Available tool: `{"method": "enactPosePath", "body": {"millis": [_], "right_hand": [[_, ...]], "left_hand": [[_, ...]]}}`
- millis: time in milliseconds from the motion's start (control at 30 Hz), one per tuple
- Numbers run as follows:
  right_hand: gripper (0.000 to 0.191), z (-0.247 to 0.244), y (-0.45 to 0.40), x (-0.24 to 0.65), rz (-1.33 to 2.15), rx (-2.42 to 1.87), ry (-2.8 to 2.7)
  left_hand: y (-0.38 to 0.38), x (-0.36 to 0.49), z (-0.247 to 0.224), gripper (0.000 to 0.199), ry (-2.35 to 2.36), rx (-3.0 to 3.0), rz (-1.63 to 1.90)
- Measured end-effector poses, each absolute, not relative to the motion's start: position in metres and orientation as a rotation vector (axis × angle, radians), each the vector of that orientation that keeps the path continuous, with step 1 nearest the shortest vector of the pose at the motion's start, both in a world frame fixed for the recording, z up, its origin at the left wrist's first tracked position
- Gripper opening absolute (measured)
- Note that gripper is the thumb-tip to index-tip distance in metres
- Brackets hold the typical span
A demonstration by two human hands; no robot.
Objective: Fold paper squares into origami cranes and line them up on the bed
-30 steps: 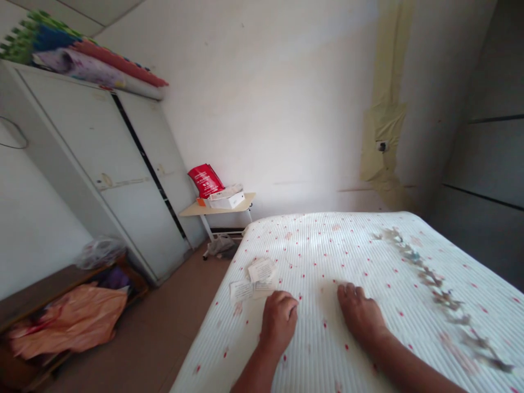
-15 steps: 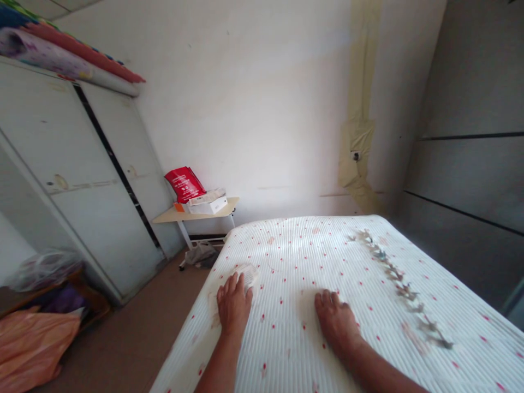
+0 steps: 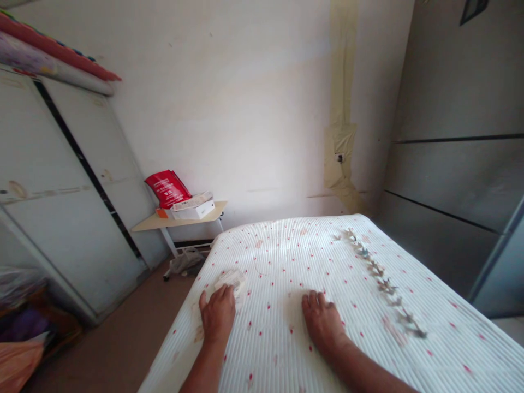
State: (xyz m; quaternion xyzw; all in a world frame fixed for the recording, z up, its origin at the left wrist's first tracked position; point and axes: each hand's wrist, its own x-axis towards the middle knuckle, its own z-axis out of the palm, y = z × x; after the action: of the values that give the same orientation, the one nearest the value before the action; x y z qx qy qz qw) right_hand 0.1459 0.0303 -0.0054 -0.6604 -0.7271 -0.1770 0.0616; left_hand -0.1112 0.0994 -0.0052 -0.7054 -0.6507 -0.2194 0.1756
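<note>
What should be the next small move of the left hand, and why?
Probably the left hand should pinch one of the paper slips and lift it gently. Its fingers reach over them, and the right hand is well apart, over the patterned bed cover. Whether the left fingers grip a slip now, I cannot tell.

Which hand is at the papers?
The left hand: it reaches to the papers on the bed. The right hand is apart from them, between the papers and the row of small things.
</note>
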Motion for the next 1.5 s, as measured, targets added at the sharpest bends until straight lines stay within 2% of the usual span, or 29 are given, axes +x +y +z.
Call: {"method": "enactPosePath", "body": {"millis": [367, 867, 1500], "right_hand": [[0.035, 0.001, 0.028, 0.145, -0.541, -2.062, -2.293], [0.032, -0.001, 0.03, 0.146, -0.454, -2.049, -2.259], [0.032, 0.003, 0.028, 0.147, -0.442, -2.065, -2.271]], "left_hand": [[0.104, -0.117, -0.002, 0.026, -1.816, -1.91, -0.556], [0.109, -0.122, -0.007, 0.023, -1.642, -1.919, -0.792], [0.107, -0.12, -0.007, 0.024, -1.571, -1.791, -0.831]]}}
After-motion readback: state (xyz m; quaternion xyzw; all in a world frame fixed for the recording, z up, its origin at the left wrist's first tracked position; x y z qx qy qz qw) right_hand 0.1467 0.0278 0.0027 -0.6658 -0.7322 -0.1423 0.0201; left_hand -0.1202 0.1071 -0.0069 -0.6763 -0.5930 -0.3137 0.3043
